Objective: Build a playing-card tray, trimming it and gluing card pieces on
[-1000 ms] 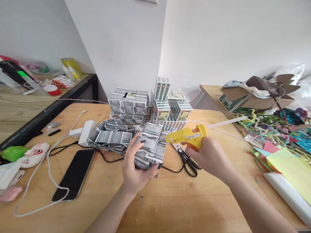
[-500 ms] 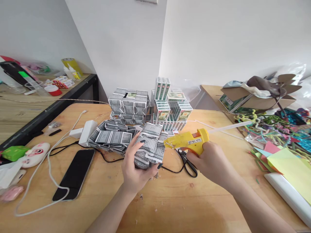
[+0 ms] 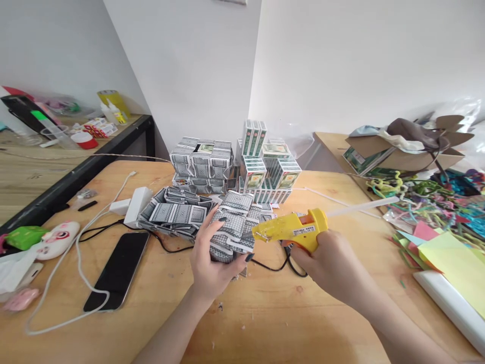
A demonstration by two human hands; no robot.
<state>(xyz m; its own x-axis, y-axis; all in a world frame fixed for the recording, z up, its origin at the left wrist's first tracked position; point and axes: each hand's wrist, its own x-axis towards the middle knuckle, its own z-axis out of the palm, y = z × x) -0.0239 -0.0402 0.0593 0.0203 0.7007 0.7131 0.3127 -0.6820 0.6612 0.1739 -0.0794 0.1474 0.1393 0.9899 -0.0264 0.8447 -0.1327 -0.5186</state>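
From where I'm standing, this is a craft corner, a small handicraft workspace; whether it sits in a home or a studio, I can't tell. A yellow glue gun (image 3: 291,228) is in use over a wooden counter (image 3: 303,323), near black-handled scissors (image 3: 297,264). Blocks of folded patterned cards (image 3: 202,169) stand beside stacked card packs (image 3: 253,174). Over on the right I see tangled fuzzy craft stems (image 3: 386,185), coloured paper (image 3: 454,258) and a cardboard box (image 3: 409,150) piled with odds and ends. Small squeeze bottles (image 3: 118,115) sit on a black-edged surface (image 3: 76,177) to the left, and plain pale walls (image 3: 189,71) rise behind everything.
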